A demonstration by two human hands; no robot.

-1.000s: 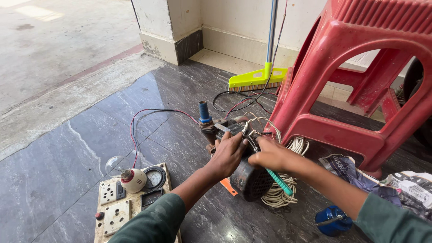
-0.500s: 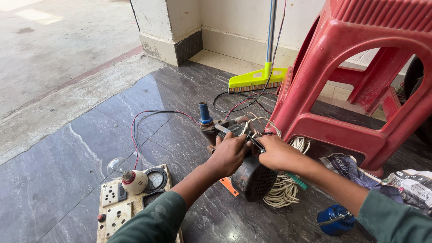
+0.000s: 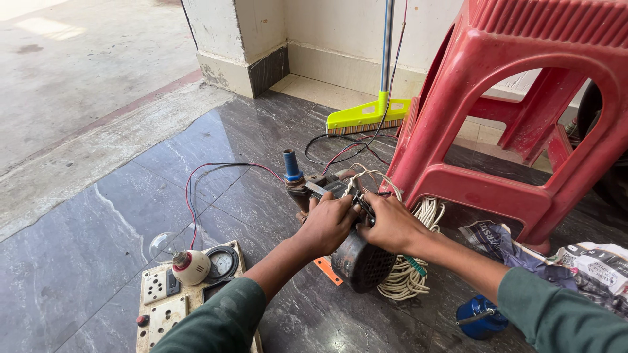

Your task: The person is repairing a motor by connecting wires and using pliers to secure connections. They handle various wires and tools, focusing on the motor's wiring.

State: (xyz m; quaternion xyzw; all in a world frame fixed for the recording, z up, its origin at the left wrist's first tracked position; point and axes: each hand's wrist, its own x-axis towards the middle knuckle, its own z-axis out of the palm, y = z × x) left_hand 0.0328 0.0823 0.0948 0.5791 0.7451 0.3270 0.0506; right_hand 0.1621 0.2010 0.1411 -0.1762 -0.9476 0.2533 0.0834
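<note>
Clearly the work sits at the top of the motor, a small dark pump motor lying on its side on the floor, its vented end cap facing the camera. The left hand is closed over the motor's upper housing, fingers curled down on it as if to steady it. The right hand presses in just beside it, fingers bent onto the same spot; what they pinch is hidden, so I cannot tell whether it holds a wire, a tool or only the casing. A green handle shows under the right wrist, but whether the hand grips it is unclear.

As a judgement, the job looks mid-way: the motor seems partly opened, with loose wires at its top, and a red and black lead runs off to the test board, where a bulb and a meter sit. The white cord lies coiled and unused beside the motor, under the red stool. Nothing looks closed up yet; the connections remain bare, and reassembly appears left to do.
</note>
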